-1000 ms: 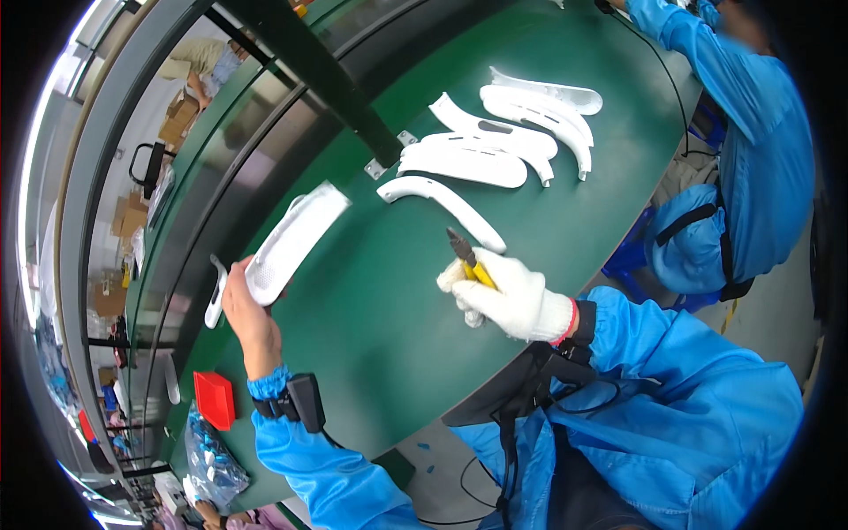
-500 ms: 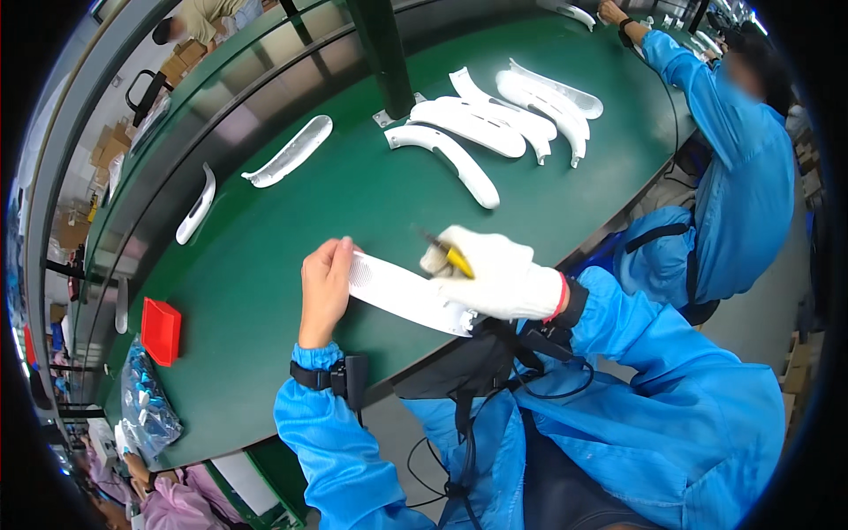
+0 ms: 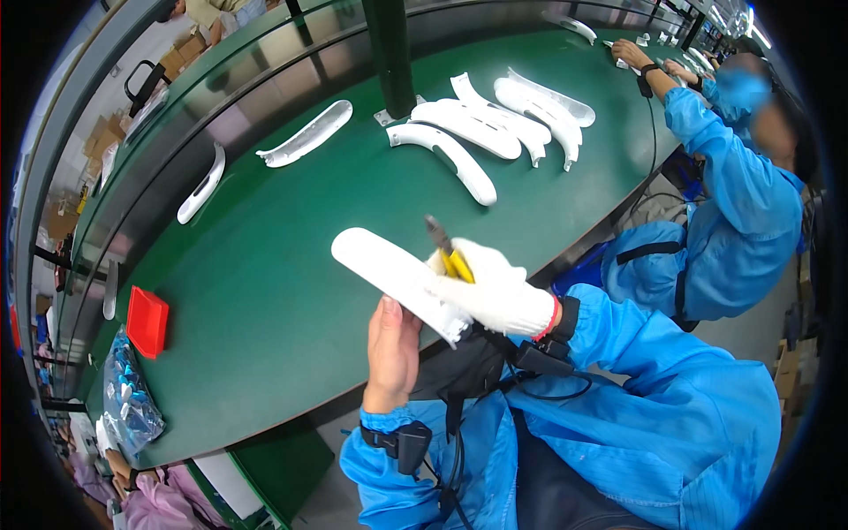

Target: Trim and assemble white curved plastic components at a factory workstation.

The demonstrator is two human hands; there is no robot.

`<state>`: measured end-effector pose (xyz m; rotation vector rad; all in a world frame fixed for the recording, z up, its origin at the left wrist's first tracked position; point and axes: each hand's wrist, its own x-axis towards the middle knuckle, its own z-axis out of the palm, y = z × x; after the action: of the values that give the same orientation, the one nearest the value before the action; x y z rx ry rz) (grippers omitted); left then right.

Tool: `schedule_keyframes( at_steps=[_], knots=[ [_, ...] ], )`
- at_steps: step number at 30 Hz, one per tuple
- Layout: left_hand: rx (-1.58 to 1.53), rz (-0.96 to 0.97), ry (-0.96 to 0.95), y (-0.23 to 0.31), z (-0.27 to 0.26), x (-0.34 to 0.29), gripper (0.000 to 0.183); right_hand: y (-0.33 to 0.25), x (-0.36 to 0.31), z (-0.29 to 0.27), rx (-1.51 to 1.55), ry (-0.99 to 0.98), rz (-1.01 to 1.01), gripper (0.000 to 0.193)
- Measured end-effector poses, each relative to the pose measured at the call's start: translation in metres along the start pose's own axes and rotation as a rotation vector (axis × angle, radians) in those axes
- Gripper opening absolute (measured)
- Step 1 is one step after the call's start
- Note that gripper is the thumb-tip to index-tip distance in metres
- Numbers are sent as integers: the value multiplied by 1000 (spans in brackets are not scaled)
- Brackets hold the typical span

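A long white plastic shell piece [image 3: 378, 258] with a rounded end slants over the near edge of the green table, its rounded end up and to the left. My bare left hand [image 3: 393, 349] grips it from below, near its lower half, thumb along the edge. My right hand [image 3: 495, 287], in a white knitted glove, is closed round yellow-handled pliers [image 3: 457, 265] with dark jaws pointing up and away. The gloved fingers also rest against the piece's right side. Small clips or tabs show at the lower end of the piece, partly hidden by the glove.
Several similar white shells [image 3: 468, 128] lie grouped on the green table [image 3: 256, 291], with two more at the far left. A dark green post [image 3: 389, 57] rises behind. At left are a red bin [image 3: 147, 322] and a clear plastic bag [image 3: 126, 397]. Co-workers in blue [image 3: 733, 212] sit at right.
My left hand has shifted right and down from the far end of the shell to its lower half. The shell has turned, its rounded end now visible. The pliers stay in my right hand.
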<state>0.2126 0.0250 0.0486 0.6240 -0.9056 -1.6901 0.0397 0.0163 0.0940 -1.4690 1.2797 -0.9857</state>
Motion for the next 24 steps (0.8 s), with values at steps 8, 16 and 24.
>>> schedule_keyframes(
  at_steps=[8,16,24],
  knots=[
    [-233,-20,45,-7,17,-32,59,-16,-3,-19,410,-17,59,31],
    [-363,-232,-34,-56,32,-67,78,-17,18,-33,484,120,-205,32],
    [-401,-287,-47,-68,34,-51,76,-12,15,-24,300,22,-140,20]
  ],
)
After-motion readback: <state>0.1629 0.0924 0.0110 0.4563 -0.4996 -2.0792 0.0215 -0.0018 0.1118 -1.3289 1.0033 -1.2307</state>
